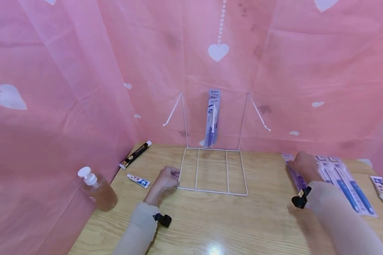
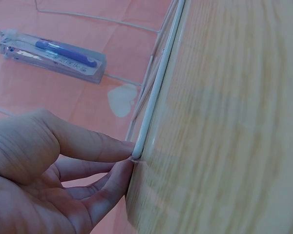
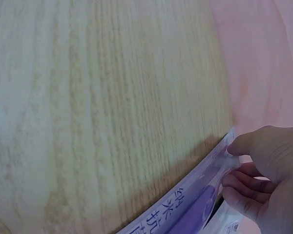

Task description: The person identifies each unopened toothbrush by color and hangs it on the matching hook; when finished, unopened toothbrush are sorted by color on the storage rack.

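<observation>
A white wire rack [image 1: 212,171] stands on the wooden table [image 1: 210,219], its flat base toward me and upright hooks behind. My left hand [image 1: 166,179] pinches the rack's near left corner [image 2: 139,148] between thumb and fingers. A packaged toothbrush [image 1: 212,118] hangs on the rack's middle hook, seen too in the left wrist view as a pack [image 2: 53,53]. My right hand [image 1: 301,166] pinches the top edge of a purple toothbrush pack [image 3: 185,207] lying on the table at the right.
Several more toothbrush packs [image 1: 348,186] lie beside my right hand, with a small tube [image 1: 379,188] further right. A pump bottle [image 1: 97,189], a small tube [image 1: 138,180] and a black tube [image 1: 135,154] sit at the left. Pink curtain [image 1: 83,88] encloses the table.
</observation>
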A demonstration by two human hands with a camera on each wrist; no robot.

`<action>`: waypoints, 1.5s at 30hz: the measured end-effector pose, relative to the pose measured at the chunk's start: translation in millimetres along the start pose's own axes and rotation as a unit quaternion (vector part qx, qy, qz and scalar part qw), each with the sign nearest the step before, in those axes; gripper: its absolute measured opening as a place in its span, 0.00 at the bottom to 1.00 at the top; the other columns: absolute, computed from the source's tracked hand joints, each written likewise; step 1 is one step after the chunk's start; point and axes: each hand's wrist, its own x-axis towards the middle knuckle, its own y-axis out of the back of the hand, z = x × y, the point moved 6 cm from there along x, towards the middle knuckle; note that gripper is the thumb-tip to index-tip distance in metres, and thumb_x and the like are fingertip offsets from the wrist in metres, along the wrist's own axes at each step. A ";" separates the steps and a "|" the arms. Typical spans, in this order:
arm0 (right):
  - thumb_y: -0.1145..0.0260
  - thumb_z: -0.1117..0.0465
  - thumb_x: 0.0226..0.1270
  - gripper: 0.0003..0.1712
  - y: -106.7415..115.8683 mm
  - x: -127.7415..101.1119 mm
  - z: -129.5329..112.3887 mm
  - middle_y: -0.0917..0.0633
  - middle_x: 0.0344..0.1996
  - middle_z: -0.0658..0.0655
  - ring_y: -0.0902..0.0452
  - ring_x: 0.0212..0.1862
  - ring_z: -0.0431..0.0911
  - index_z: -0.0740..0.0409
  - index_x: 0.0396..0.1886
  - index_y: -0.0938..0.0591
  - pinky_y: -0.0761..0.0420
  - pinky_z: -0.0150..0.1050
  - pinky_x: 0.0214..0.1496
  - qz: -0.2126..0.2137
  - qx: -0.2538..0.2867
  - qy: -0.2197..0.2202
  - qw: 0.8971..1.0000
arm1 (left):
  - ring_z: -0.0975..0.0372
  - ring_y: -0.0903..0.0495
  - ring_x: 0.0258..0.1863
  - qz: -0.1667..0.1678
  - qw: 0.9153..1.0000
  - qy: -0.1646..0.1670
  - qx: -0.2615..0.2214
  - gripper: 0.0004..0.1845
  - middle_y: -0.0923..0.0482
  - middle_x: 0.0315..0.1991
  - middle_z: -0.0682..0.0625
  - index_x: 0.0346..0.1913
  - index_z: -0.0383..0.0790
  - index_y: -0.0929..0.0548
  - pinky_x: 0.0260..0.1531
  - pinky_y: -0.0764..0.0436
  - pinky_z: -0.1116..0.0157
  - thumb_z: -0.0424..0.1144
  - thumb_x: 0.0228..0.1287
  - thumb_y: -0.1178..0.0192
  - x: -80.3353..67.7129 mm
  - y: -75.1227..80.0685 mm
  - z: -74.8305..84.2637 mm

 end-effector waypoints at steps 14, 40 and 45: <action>0.39 0.61 0.59 0.14 15.5 -3.1 -14.4 0.26 0.18 0.61 0.31 0.21 0.54 0.62 0.17 0.28 0.30 0.44 0.17 0.023 -0.036 0.028 0.999 | 0.55 0.22 0.37 -0.002 1.000 0.014 0.001 0.28 0.20 0.35 0.43 0.50 0.21 0.19 0.41 0.18 0.62 0.17 0.37 0.35 0.8 -1.5 -1.9; 0.38 0.67 0.60 0.15 68.3 -82.7 -215.5 0.32 0.12 0.53 0.36 0.13 0.46 0.57 0.16 0.31 0.37 0.38 0.13 0.274 0.023 0.268 0.923 | 0.54 0.22 0.38 -0.005 1.000 0.027 0.002 0.29 0.21 0.37 0.44 0.52 0.23 0.20 0.42 0.19 0.60 0.17 0.38 0.35 -1.8 -1.4 -0.1; 0.37 0.67 0.60 0.13 71.6 -101.5 -240.4 0.27 0.15 0.56 0.32 0.15 0.47 0.62 0.17 0.27 0.33 0.40 0.14 0.302 0.037 0.293 0.906 | 0.55 0.22 0.38 -0.004 1.000 0.028 0.002 0.30 0.21 0.37 0.43 0.53 0.23 0.20 0.41 0.19 0.61 0.16 0.38 0.36 -0.1 -0.7 -1.6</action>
